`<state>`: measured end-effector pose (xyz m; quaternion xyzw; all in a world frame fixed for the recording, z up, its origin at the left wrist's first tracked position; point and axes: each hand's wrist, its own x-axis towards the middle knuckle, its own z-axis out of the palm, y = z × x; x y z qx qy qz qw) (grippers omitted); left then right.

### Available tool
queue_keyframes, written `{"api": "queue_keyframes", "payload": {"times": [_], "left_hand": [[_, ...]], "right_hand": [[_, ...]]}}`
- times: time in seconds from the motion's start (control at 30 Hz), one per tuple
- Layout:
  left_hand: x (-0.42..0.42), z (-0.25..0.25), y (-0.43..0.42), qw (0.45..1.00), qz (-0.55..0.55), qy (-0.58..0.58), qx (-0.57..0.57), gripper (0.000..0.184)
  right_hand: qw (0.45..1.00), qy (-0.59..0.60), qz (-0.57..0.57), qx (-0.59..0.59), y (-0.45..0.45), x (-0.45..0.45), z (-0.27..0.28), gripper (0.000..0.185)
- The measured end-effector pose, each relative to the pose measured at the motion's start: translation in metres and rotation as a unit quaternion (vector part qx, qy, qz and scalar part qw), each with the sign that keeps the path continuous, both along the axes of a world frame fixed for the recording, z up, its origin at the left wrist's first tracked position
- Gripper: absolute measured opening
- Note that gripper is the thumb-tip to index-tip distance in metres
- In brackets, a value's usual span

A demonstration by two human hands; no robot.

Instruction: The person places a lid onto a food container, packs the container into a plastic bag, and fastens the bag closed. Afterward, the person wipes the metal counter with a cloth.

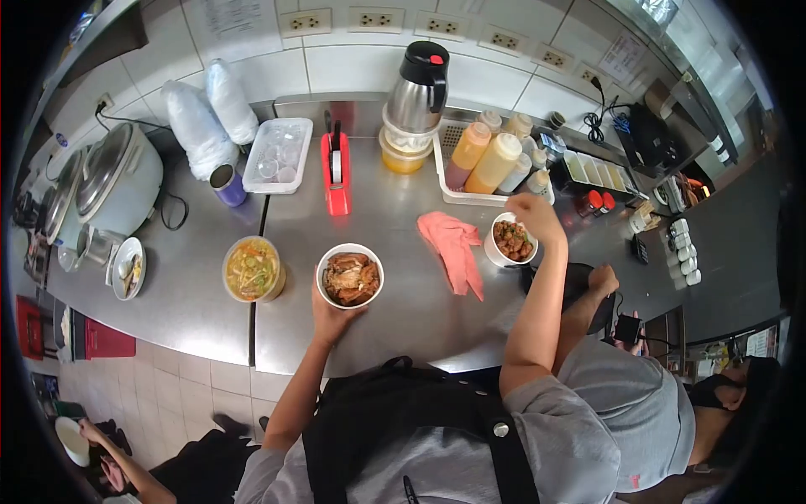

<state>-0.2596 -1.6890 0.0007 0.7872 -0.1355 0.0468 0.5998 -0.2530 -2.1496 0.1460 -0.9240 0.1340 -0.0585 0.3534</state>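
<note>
My left hand [333, 317] is wrapped round the near left side of a white paper bowl [351, 276] filled with browned sliced meat. My right hand [537, 218] hangs over the back edge of a second white bowl [511, 239], which holds small glazed fried pieces with green bits. Its fingers are curled together, and whatever they may pinch is too small to make out. Between the two bowls lies a crumpled pink cloth [453, 250]. Left of my left hand stands a clear round tub [252, 269] of noodle or vegetable soup.
At the back are a red tape dispenser [336, 172], a steel thermos jug [421, 80] and a white basket [478, 198] of sauce bottles. A tray of plastic cups [279, 155] and large cookers [117, 181] stand left. A co-worker's arm [579, 319] rests beside my right forearm.
</note>
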Motion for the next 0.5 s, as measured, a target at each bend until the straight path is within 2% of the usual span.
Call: {"api": "queue_keyframes", "payload": {"times": [0.07,0.13,0.23,0.3,0.33,0.4,0.43,0.47,0.5], "left_hand": [[-0.003,0.005,-0.015,0.997,0.018,0.021,0.077,0.125],[-0.002,0.002,-0.026,0.996,-0.003,0.031,0.086,0.131],[-0.004,0.002,-0.039,0.99,-0.037,0.018,0.132,0.139],[-0.007,0.003,-0.038,0.987,-0.054,0.008,0.149,0.138],[-0.01,0.003,-0.038,0.984,-0.069,-0.002,0.165,0.136],[-0.018,0.005,-0.037,0.984,-0.053,0.003,0.171,0.135],[-0.022,0.008,-0.038,0.983,-0.04,0.01,0.178,0.134],[-0.025,0.009,-0.039,0.983,-0.038,0.012,0.179,0.134],[-0.027,0.011,-0.04,0.985,-0.025,0.015,0.171,0.133]], "right_hand": [[0.987,0.013,-0.141,-0.072,-0.025,0.01,0.003,0.029],[0.958,-0.004,-0.243,-0.154,-0.047,0.028,0.005,0.031],[0.953,0.015,-0.26,-0.157,-0.109,0.06,-0.011,0.036],[0.953,0.002,-0.211,-0.217,-0.131,0.075,-0.014,0.048],[0.953,0.002,-0.21,-0.218,-0.141,0.08,-0.018,0.048],[0.931,-0.044,-0.238,-0.274,-0.146,0.088,-0.016,0.061],[0.931,-0.011,-0.235,-0.279,-0.15,0.093,-0.014,0.073],[0.932,-0.009,-0.232,-0.278,-0.166,0.101,-0.022,0.073],[0.96,0.04,-0.181,-0.208,-0.191,0.113,-0.036,0.077]]}}
